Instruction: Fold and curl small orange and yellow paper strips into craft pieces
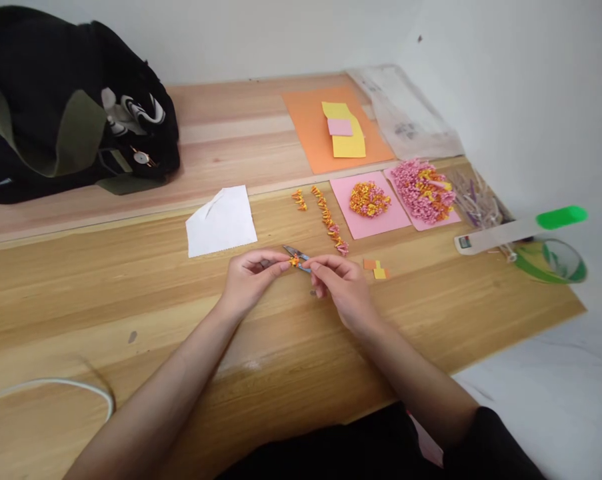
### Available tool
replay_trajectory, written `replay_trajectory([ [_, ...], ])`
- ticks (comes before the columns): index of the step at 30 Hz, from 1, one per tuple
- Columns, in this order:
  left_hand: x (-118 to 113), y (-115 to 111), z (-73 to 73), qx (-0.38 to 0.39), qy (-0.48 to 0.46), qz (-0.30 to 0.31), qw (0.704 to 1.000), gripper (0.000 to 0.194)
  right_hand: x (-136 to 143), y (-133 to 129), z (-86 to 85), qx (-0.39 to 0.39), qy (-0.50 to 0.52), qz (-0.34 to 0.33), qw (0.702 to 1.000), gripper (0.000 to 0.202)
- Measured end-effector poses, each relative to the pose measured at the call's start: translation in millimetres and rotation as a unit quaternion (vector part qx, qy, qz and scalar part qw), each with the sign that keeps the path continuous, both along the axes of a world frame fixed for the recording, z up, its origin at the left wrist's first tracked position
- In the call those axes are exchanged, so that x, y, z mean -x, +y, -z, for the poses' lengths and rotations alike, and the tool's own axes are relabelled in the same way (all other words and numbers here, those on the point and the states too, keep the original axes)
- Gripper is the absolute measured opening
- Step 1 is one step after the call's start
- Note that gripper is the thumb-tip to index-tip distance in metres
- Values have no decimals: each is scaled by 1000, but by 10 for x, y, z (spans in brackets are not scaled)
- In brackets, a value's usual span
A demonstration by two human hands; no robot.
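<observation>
My left hand (249,279) is closed in a pinch on a small orange-and-yellow bundle (294,261), which looks like a twisted paper piece. Just right of it, my right hand (345,285) is also pinched, its fingertips close to the bundle. What those fingers hold is too small to make out. Small scissors (291,251) with blue handles lie right behind the fingertips, partly hidden by them. Beyond the hands, a row of similar orange, yellow and pink pieces (325,213) runs along the table, with a shorter row (299,199) to its left.
Two pink sheets (351,223) carry heaps of orange (369,199) and pink pieces (423,190). Paper scraps (379,272), white paper (223,223) and an orange sheet (305,130) lie around. A black bag (41,73) stands back left; a green-rimmed container (551,260) sits right.
</observation>
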State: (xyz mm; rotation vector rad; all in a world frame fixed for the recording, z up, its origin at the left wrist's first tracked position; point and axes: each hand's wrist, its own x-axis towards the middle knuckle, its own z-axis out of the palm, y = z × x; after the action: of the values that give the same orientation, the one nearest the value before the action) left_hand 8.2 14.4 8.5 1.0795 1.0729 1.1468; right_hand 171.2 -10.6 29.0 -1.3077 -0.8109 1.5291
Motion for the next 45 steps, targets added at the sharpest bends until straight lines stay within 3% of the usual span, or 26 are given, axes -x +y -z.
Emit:
replay_trajectory([
  [14,21,13,56,7,20,-17,1000,37,-7,-17,-38,-8,2,-4,1000,17],
  [24,24,15,106,0,-28,0,1000,31,2,-34,-44,-7,5,-16,1000,16],
  [45,-1,8,30,-22,-4,4,1000,50,11,-36,-23,-2,15,-24,1000,14],
])
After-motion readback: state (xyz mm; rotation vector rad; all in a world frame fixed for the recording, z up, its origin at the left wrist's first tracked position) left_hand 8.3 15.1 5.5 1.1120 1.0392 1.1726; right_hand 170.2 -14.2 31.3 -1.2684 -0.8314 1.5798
